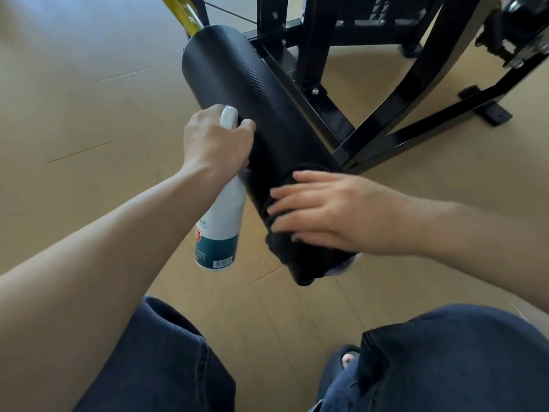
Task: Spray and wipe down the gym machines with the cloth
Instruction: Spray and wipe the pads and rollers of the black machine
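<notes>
at roller pad [252, 93] end, right hand [335, 212] pressing cloth [297, 263]

Black ribbed roller pad [243, 93], black cloth [300, 257], white-and-teal spray bottle [221, 230], yellow bar [185, 13], tan floor [89, 84].

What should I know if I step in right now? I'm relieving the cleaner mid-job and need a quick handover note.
Left hand: gripping the spray bottle by its neck, nozzle end by the roller pad.
Right hand: fingers spread, pressing the dark cloth onto the pad's near end.
Done: wiping is under way at the near end; whether the pad is already sprayed cannot be told.
Left: the rest of the pad toward the yellow bar, then the black frame.
</notes>
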Motion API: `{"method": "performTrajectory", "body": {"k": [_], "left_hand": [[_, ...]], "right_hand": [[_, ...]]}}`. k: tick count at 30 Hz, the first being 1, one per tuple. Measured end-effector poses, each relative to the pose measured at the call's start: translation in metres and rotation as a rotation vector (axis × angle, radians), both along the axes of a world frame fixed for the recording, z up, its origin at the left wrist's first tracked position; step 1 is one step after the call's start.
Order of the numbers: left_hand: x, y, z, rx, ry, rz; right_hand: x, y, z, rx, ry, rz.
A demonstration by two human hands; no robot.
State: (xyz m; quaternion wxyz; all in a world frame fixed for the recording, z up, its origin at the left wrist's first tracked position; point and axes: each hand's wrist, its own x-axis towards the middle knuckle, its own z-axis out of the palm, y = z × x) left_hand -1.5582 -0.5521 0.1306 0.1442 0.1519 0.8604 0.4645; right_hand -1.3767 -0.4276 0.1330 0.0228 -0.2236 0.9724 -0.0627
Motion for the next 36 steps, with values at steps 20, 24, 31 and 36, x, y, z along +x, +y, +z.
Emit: {"method": "performTrajectory", "body": {"k": [20,24,31,36], "left_hand": [[-0.012,0.003,0.001,0.144,-0.179,0.145],[-0.014,0.005,-0.004,0.146,-0.155,0.147],[-0.015,0.004,-0.006,0.137,-0.102,0.137],[-0.016,-0.001,-0.007,0.140,-0.089,0.129]], "right_hand": [[0.054,-0.001,-0.003,-0.235,0.010,-0.337],[0.017,0.016,-0.004,-0.292,0.004,-0.341],[-0.102,0.037,-0.006,-0.432,0.084,-0.500],[-0.111,0.025,-0.003,-0.466,0.104,-0.600]]}}
